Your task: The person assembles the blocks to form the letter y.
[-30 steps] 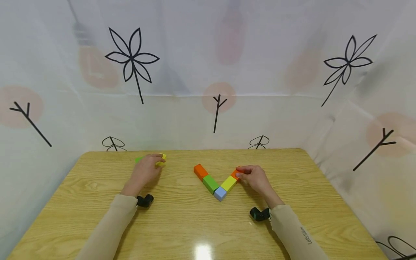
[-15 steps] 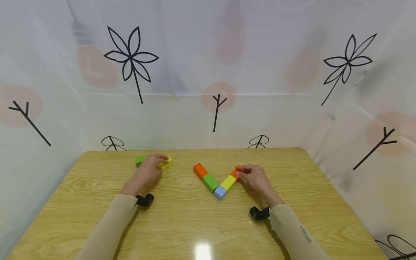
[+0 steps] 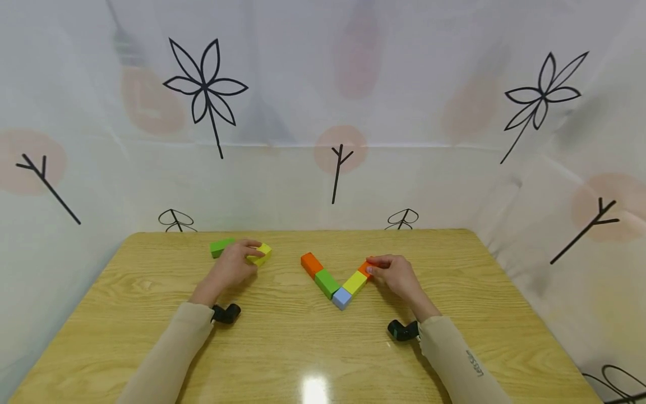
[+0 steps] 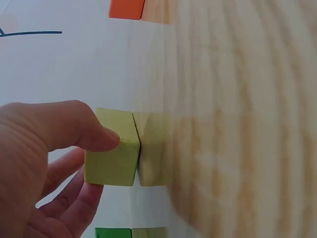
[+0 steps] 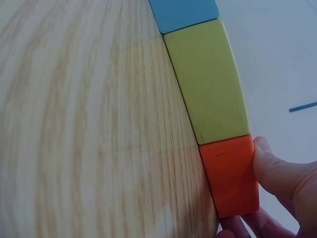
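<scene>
At the far left of the table, my left hand [image 3: 234, 266] pinches a yellow block [image 3: 264, 252] between thumb and fingers; the left wrist view shows the thumb against this yellow block [image 4: 111, 166]. Behind that hand lies a green block [image 3: 221, 247]. In the middle, blocks form a V: orange [image 3: 311, 262] and green [image 3: 327, 283] on the left arm, a blue block [image 3: 341, 298] at the point, yellow [image 3: 355, 283] on the right arm. My right hand [image 3: 400, 276] holds the orange block [image 5: 230, 176] ending the right arm, which touches the yellow one.
The wooden table [image 3: 282, 348] carries all the blocks. A white patterned cloth [image 3: 282, 185] hangs behind it and at both sides. Black wrist devices [image 3: 226, 313] sit at both cuffs, close to the tabletop.
My left hand has brought the yellow block a little to the right, away from the green block, which shows more now. The right hand and the V of blocks stay in place.
</scene>
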{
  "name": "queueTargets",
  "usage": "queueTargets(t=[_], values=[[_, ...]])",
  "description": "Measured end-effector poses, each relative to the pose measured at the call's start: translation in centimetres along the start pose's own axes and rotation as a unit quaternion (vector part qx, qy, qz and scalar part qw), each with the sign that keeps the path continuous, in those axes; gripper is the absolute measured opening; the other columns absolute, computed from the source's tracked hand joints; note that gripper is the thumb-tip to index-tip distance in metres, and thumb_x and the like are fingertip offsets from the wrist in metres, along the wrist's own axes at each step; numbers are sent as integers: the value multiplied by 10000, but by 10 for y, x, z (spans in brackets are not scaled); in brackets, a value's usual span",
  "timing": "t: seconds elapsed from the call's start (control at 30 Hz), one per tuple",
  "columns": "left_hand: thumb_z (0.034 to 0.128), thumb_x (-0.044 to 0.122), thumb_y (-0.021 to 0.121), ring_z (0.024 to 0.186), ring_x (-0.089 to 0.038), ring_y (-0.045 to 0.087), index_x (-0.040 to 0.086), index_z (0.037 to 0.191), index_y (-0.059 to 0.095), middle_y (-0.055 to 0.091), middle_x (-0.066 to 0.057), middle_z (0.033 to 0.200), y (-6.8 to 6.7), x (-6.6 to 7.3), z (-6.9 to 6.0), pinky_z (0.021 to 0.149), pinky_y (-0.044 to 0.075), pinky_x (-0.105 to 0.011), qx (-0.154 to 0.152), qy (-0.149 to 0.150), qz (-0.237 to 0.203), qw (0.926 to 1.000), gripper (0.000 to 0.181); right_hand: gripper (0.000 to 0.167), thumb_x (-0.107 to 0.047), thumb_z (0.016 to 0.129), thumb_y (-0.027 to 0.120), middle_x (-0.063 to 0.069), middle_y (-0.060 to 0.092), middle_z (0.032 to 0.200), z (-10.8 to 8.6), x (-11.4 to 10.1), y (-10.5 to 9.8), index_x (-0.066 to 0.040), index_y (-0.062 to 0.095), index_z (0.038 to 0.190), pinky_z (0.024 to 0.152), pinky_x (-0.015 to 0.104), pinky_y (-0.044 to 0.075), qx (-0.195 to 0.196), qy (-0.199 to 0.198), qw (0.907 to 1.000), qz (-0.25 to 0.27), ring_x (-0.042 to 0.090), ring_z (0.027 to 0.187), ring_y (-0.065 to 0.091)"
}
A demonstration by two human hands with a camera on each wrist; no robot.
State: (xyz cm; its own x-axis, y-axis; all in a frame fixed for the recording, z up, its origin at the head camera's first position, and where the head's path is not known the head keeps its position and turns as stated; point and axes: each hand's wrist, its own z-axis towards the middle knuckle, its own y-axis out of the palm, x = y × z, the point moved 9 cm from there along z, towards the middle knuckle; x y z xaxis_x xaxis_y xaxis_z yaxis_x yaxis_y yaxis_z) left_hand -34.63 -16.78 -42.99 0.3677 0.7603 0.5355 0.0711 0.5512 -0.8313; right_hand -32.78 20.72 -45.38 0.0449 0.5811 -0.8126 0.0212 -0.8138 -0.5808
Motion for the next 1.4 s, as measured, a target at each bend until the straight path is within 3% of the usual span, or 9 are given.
queueTargets(t=[0.2, 0.4, 0.7, 1.0, 1.23, 1.4], values=[[819, -23, 685, 1196, -379, 559, 21, 1170, 735, 538, -103, 1412, 3, 0, -5, 721, 501, -343, 16, -45, -319, 9995, 357, 285, -141, 918, 735, 171, 624, 1303, 0, 0, 0, -47, 734, 1187, 878, 391, 531, -21, -21, 10000, -5, 330, 1147, 589], [824, -12, 708, 1205, -355, 566, 48, 1141, 754, 565, -78, 1390, 1, 12, -14, 791, 522, -371, 36, 107, -661, 9978, 326, 289, -141, 919, 733, 178, 616, 1309, -2, 0, 0, -44, 731, 1192, 882, 391, 531, -40, 17, 10000, 65, 339, 1157, 583], [821, -35, 739, 1259, -345, 531, 69, 1110, 769, 587, -48, 1368, 10, 33, -27, 912, 527, -449, -201, 388, -826, 9956, 308, 279, -133, 918, 733, 174, 620, 1309, -2, -1, -1, -41, 735, 1182, 856, 363, 536, -21, 15, 10000, 71, 332, 1148, 589], [801, -47, 751, 1253, -332, 540, 76, 1088, 778, 610, -42, 1343, 23, 56, -40, 930, 518, -440, -486, 742, -972, 9913, 314, 273, -134, 922, 729, 179, 623, 1296, -1, 0, 0, -38, 737, 1176, 824, 335, 540, -13, -40, 9999, 123, 330, 1134, 595], [789, -65, 736, 1205, -317, 578, 57, 1064, 780, 625, -69, 1311, 35, 82, -47, 885, 536, -352, -648, 1324, -1080, 9832, 303, 269, -118, 923, 725, 183, 619, 1299, -2, -2, -1, -32, 735, 1178, 816, 331, 541, -8, -43, 9999, 105, 337, 1133, 594], [800, -59, 740, 1225, -307, 559, 57, 1071, 777, 615, -58, 1322, 45, 95, -51, 899, 529, -335, -791, 1477, -1164, 9790, 297, 275, -117, 922, 726, 183, 614, 1305, -2, -2, -1, -34, 733, 1184, 817, 323, 542, -9, 14, 9999, 160, 335, 1142, 591]])
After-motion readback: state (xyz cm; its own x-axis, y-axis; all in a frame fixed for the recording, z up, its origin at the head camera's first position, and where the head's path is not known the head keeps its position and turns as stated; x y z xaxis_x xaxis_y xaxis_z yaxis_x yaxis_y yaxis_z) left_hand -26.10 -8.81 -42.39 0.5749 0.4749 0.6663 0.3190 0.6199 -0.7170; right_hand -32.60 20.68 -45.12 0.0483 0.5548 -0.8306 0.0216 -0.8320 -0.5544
